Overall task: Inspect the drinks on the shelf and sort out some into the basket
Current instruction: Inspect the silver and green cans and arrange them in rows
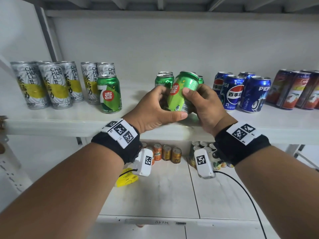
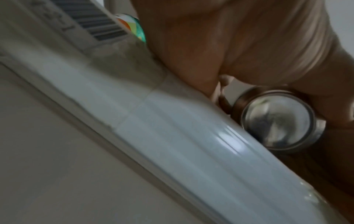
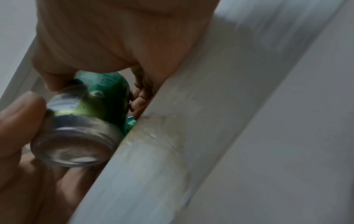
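Note:
A green 7-Up can [image 1: 183, 92] is held tilted above the white shelf [image 1: 69, 119], its top leaning away to the right. My left hand [image 1: 162, 106] grips its left side and bottom edge. My right hand [image 1: 201, 102] grips its right side, thumb across the front. The can's silver bottom [image 2: 277, 119] shows in the left wrist view, and again as the can's base [image 3: 74, 145] in the right wrist view. More green cans [image 1: 164, 80] stand behind it. No basket is in view.
On the same shelf stand silver-and-yellow tea cans [image 1: 43, 85], a lone green can [image 1: 109, 94], blue Pepsi cans [image 1: 241, 92] and red-orange cans [image 1: 296, 90]. The lower shelf [image 1: 164, 195] holds small orange and gold cans [image 1: 166, 152] and a yellow packet [image 1: 126, 177].

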A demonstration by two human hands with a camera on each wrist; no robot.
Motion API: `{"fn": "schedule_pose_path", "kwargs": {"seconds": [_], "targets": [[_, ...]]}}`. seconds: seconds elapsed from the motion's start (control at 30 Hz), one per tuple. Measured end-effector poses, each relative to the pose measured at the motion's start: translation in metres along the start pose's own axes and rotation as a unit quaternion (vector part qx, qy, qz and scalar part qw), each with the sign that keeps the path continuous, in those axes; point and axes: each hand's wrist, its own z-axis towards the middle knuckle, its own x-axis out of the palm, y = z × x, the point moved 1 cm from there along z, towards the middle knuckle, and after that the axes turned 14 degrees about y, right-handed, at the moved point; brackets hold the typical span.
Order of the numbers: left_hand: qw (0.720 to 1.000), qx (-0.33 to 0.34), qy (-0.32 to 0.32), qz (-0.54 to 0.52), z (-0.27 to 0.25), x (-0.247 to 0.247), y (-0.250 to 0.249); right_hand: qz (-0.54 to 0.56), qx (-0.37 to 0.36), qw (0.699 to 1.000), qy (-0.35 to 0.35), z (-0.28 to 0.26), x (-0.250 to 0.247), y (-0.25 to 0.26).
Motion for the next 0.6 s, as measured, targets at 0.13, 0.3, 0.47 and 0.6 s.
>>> {"fn": "schedule_pose_path", "kwargs": {"seconds": [0.13,0.3,0.47,0.6], "targets": [[1.0,-0.006,0.011,0.014,0.0024,0.0005,0.0017,0.004,0.006,1.0,0.008,-0.0014,0.0016,0.0014],[0.998,-0.011,0.041,0.041,0.0053,0.0014,0.0027,-0.04,0.001,0.999,0.018,-0.004,0.003,-0.0002],[0.997,-0.034,0.036,0.06,0.0069,0.0031,0.0001,-0.045,0.013,0.999,0.017,-0.0034,0.003,0.001],[0.999,-0.034,0.021,0.021,0.0057,0.0018,0.0003,-0.049,0.023,0.998,0.043,-0.0036,0.0015,0.0022]]}}
